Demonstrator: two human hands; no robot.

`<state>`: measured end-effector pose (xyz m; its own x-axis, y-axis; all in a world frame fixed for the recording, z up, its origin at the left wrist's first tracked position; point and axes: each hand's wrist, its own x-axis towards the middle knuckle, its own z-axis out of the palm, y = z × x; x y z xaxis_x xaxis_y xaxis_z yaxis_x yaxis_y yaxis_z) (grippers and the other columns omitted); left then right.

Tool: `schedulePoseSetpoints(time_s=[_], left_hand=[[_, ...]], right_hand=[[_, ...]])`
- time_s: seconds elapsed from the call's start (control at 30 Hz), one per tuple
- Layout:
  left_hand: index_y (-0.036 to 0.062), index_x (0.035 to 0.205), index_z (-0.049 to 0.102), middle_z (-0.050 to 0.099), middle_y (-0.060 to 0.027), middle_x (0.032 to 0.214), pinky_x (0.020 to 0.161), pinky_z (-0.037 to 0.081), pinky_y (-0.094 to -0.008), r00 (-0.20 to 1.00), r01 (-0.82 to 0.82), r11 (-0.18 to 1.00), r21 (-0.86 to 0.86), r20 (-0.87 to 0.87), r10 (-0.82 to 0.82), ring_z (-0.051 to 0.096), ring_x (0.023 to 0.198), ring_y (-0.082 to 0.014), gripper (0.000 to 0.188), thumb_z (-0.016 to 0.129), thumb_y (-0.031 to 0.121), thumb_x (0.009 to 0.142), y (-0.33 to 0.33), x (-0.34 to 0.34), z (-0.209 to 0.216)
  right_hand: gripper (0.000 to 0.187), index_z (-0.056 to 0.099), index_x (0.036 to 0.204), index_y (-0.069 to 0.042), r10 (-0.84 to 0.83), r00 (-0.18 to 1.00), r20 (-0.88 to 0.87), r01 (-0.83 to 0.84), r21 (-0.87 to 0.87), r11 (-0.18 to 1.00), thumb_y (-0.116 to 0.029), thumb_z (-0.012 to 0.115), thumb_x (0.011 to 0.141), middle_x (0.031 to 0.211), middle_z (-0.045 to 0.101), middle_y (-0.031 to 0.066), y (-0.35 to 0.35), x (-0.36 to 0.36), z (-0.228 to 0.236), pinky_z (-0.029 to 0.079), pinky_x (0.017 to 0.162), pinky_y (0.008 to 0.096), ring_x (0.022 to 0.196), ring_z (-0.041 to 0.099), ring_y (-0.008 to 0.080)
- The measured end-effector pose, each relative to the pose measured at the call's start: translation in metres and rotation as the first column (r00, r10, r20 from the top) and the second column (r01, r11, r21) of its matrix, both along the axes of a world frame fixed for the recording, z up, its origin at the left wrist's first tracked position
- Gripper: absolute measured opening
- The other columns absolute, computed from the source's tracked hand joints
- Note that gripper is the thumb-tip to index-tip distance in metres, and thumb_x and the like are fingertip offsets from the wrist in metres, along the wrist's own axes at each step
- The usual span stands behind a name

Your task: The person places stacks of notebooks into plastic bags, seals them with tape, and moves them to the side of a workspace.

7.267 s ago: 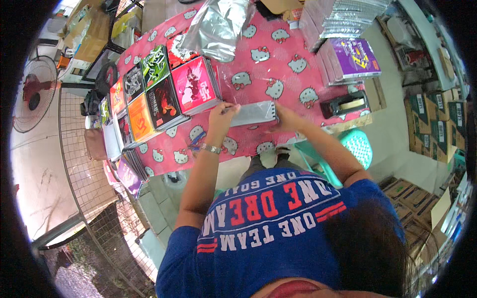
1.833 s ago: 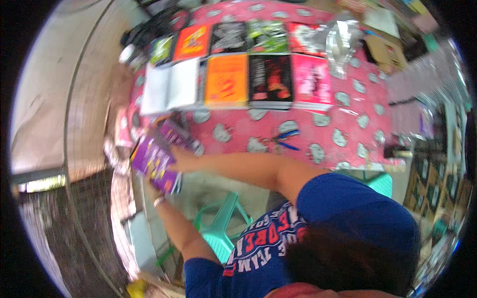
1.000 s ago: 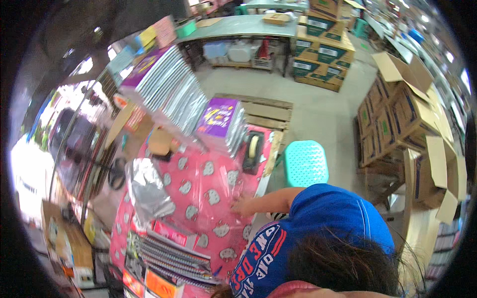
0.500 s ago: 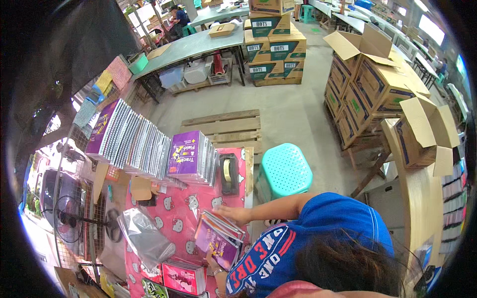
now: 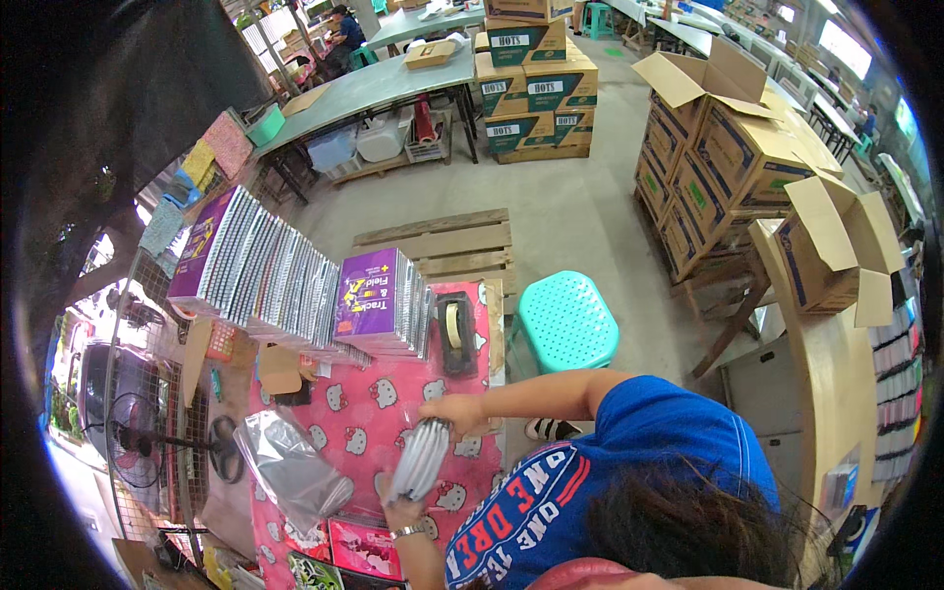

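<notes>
A small bundle of notebooks [image 5: 423, 460] stands between my hands above the pink patterned tablecloth [image 5: 369, 433], its pale edges turned up. My right hand [image 5: 458, 409] grips the far end. My left hand [image 5: 400, 509], with a bracelet or watch at the wrist, closes on the near end, though some of its fingers are hidden. Clear plastic sleeves [image 5: 290, 470] lie left of the bundle. Beside my left wrist is a pink-covered notebook stack [image 5: 364, 548]. Beyond my hands are a tape dispenser [image 5: 455, 332] and a purple-covered notebook stack [image 5: 369, 300].
A long row of spiral notebooks [image 5: 261, 265] stands at the table's far left. To the right is a turquoise stool [image 5: 562, 320], with a wooden pallet [image 5: 442, 246] beyond. Stacked cartons [image 5: 708, 187] and an open carton [image 5: 821, 251] stand farther right. A fan [image 5: 138, 438] is at left.
The bundle has been turned from its purple cover facing up to its edges facing up. My left hand has moved a little left; my right hand now grips the far end.
</notes>
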<state>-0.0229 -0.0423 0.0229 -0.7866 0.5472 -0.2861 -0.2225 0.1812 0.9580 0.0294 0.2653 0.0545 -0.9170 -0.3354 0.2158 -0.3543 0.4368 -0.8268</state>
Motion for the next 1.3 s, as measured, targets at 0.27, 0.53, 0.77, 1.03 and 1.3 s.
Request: schedulePoseSetpoints(time_s=[0.27,0.53,0.77,1.03,1.3], left_hand=[[0.0048,0.141,0.025,0.038,-0.0150,0.138,0.104,0.036,-0.0412,0.931,-0.356,0.888,0.291,0.192,0.310,0.039,0.127,-0.0277,0.069,0.058,0.028,0.085,0.035,-0.003,0.029],[0.0107,0.146,0.009,0.035,-0.0135,0.135,0.105,0.033,-0.0391,0.966,-0.242,0.940,0.241,-0.034,0.257,0.037,0.126,-0.0263,0.107,0.069,-0.005,0.059,0.070,0.010,0.053],[0.0124,0.139,0.025,0.049,-0.0090,0.123,0.083,0.050,-0.0327,0.966,-0.254,0.958,0.131,0.088,0.244,0.053,0.106,-0.0211,0.087,0.065,-0.011,0.065,0.040,0.047,0.013],[0.0140,0.138,0.027,0.054,-0.0063,0.116,0.089,0.049,-0.0333,0.958,-0.267,0.964,0.009,0.110,0.265,0.052,0.109,-0.0191,0.088,0.070,-0.011,0.065,0.051,0.054,0.025],[0.0096,0.116,0.057,0.058,-0.0079,0.117,0.094,0.044,-0.0331,0.986,-0.155,0.980,-0.121,-0.083,0.146,0.049,0.116,-0.0185,0.055,0.076,0.000,0.065,0.040,0.055,-0.030]], right_hand=[[0.102,0.030,0.133,0.001,-0.025,0.971,0.240,0.059,-0.138,0.989,-0.029,0.088,0.055,0.119,0.049,0.0154,0.003,0.002,-0.033,0.041,0.096,0.0364,0.112,0.049,0.0282],[0.099,0.025,0.135,0.000,-0.188,0.855,0.484,0.363,-0.298,0.883,-0.021,0.084,0.059,0.124,0.047,0.0165,-0.018,0.003,-0.030,0.036,0.100,0.0330,0.117,0.045,0.0255],[0.090,0.030,0.126,-0.002,-0.058,0.906,0.419,0.185,-0.270,0.945,-0.013,0.086,0.057,0.110,0.052,0.0121,-0.005,0.026,-0.036,0.042,0.093,0.0322,0.104,0.050,0.0206],[0.088,0.032,0.125,-0.004,-0.004,0.898,0.441,0.206,-0.411,0.888,-0.012,0.086,0.056,0.106,0.052,0.0102,-0.015,0.026,-0.010,0.043,0.089,0.0325,0.102,0.052,0.0203],[0.084,0.036,0.119,-0.006,-0.104,0.915,0.391,0.233,-0.300,0.925,-0.017,0.086,0.052,0.103,0.054,0.0119,-0.018,0.024,-0.043,0.046,0.085,0.0361,0.098,0.055,0.0233]])
